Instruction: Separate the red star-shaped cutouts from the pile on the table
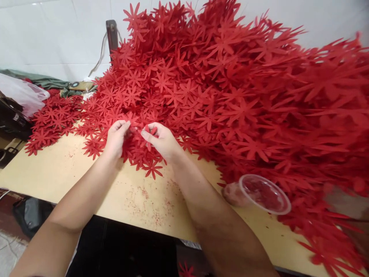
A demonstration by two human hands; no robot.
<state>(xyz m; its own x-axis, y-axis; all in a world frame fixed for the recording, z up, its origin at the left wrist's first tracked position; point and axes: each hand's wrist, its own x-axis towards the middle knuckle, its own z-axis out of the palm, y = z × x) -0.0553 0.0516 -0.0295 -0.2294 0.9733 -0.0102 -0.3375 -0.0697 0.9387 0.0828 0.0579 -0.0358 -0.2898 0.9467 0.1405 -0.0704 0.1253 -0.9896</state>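
Both hands are in the middle of the head view, over the near edge of a big pile of red flower-shaped cutouts (pixel 184 92). My left hand (pixel 115 135) is closed in a pinch, thumb against forefinger, at red material I cannot separate from the pile behind. A little to its right, my right hand (pixel 163 140) pinches a red flower cutout (pixel 153 131), whose narrow petals show between the fingers. A small gap parts the two hands. Just below them, a single flower cutout (pixel 152 168) lies on the pale tabletop (pixel 115 196).
A clear plastic tub (pixel 264 194) rests tilted at the right, against the pile. At the left are a smaller heap of cutouts (pixel 54 115), a white plastic bag (pixel 24 92) and a black machine (pixel 13 119). Red crumbs speckle the near tabletop.
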